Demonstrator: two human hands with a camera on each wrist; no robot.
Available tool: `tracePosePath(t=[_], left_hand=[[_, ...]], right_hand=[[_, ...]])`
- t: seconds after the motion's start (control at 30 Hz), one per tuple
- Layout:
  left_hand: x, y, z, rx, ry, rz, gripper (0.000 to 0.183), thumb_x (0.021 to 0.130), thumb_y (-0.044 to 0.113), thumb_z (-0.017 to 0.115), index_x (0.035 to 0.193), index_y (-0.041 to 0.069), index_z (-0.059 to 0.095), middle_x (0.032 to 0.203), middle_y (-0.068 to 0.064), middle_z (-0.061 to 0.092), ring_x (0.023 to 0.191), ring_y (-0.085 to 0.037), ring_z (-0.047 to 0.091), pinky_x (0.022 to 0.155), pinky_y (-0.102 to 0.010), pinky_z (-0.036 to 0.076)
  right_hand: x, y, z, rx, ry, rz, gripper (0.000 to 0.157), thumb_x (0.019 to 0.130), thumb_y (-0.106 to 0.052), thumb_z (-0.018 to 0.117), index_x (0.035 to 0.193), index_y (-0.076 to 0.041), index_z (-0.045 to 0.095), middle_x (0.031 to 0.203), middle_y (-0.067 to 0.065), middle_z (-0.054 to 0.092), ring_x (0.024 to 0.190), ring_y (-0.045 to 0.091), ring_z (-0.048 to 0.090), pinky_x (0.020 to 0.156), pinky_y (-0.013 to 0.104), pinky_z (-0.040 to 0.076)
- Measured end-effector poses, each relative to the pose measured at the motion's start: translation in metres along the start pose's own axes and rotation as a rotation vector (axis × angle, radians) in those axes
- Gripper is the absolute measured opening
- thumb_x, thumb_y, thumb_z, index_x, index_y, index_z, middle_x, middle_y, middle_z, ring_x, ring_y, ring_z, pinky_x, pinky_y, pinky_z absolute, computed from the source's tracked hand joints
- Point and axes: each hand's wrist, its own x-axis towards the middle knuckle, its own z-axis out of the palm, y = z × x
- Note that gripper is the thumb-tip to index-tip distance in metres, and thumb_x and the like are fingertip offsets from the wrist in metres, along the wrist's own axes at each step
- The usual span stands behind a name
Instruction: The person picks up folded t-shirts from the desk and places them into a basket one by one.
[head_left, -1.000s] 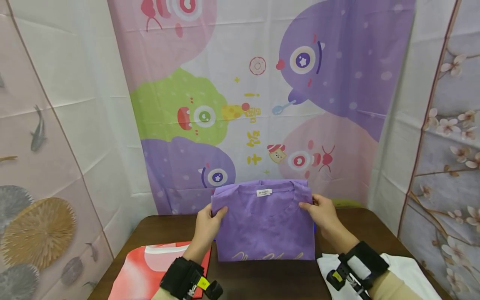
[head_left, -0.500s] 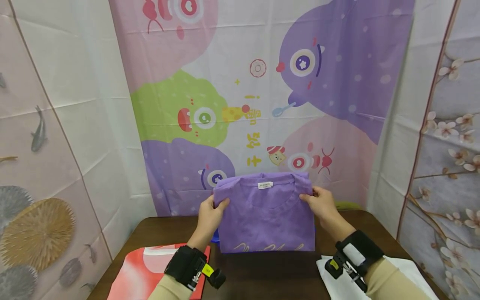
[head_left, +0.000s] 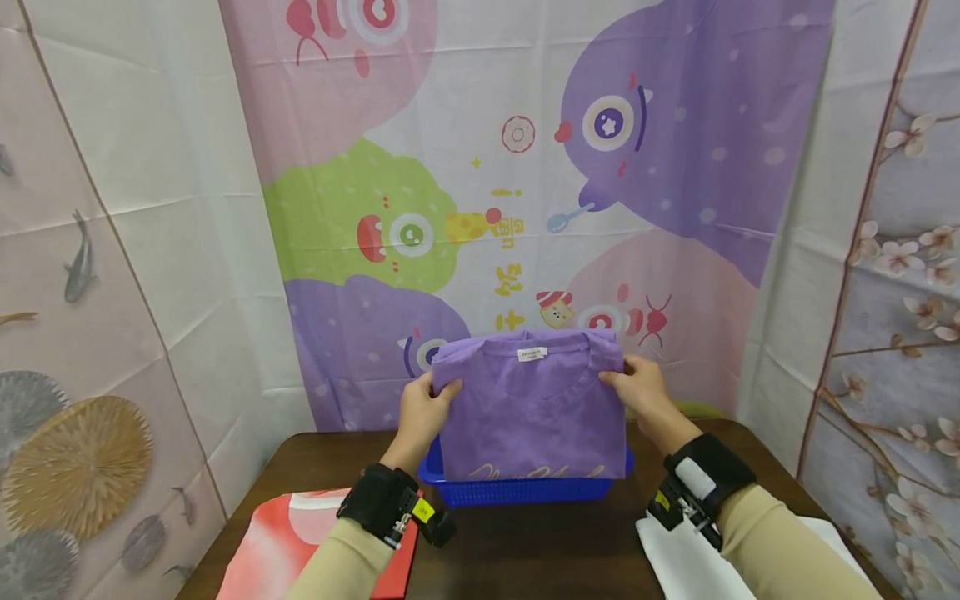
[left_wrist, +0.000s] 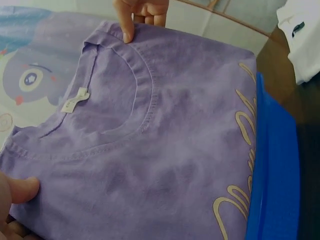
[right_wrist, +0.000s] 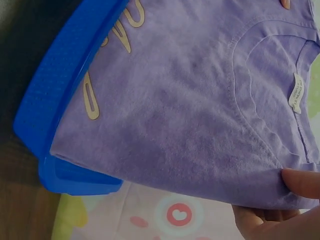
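Observation:
A folded purple T-shirt (head_left: pixel 532 408) with a white neck label and gold script hangs upright between both hands in the head view. My left hand (head_left: pixel 422 414) pinches its upper left edge, thumb in front and fingers behind. At the upper right edge my right hand (head_left: pixel 643 392) pinches it the same way. Behind and below the shirt stands a blue plastic basket (head_left: pixel 525 492), its inside mostly hidden. In the right wrist view, the shirt's lower edge lies at the basket's rim (right_wrist: pixel 75 100); whether it touches, I cannot tell.
On the brown table (head_left: pixel 525 550), a red and pink folded garment (head_left: pixel 270 542) lies at the left. White folded cloth (head_left: pixel 690 558) lies at the right, partly under my right forearm. A patterned cloth curtain (head_left: pixel 517 183) hangs behind the table.
Both hands have lifted the purple T-shirt up and a little away from me. More of the blue basket behind it has come into sight.

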Motion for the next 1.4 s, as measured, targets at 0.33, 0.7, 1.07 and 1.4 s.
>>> tracePosePath(t=[0.33,0.7,1.07,1.4], left_hand=[[0.011,0.0,0.001,0.105,0.052,0.106,0.017,0.087,0.012,0.068,0.093,-0.005,0.068,0.087,-0.02,0.071,0.075,-0.021,0.062,0.064,-0.027,0.048],[0.02,-0.021,0.01,0.109,0.096,0.158,0.015,0.084,0.009,0.07,0.086,-0.005,0.067,0.075,-0.017,0.066,0.066,-0.016,0.054,0.059,-0.025,0.043],[0.022,-0.027,0.01,0.104,0.092,0.135,0.015,0.085,0.009,0.069,0.091,-0.005,0.068,0.084,-0.02,0.071,0.072,-0.019,0.06,0.062,-0.026,0.046],[0.02,-0.035,0.009,0.112,0.112,0.151,0.014,0.084,0.008,0.07,0.085,-0.006,0.067,0.074,-0.017,0.066,0.065,-0.015,0.052,0.058,-0.025,0.042]], right_hand=[[0.018,0.005,0.01,0.004,0.065,-0.052,0.042,0.095,-0.009,0.054,0.133,0.008,0.05,0.137,0.031,0.051,0.125,0.043,0.051,0.108,0.05,0.042],[0.03,0.02,0.021,-0.069,0.164,-0.084,0.031,0.09,-0.008,0.061,0.116,0.01,0.061,0.115,0.031,0.062,0.103,0.037,0.058,0.092,0.046,0.05],[0.035,0.022,0.025,-0.07,0.177,-0.112,0.033,0.088,-0.007,0.062,0.117,0.009,0.061,0.116,0.031,0.063,0.105,0.04,0.059,0.094,0.048,0.049],[0.037,0.027,0.03,-0.113,0.165,-0.146,0.032,0.088,-0.006,0.063,0.115,0.011,0.061,0.114,0.033,0.063,0.103,0.042,0.06,0.092,0.05,0.05]])
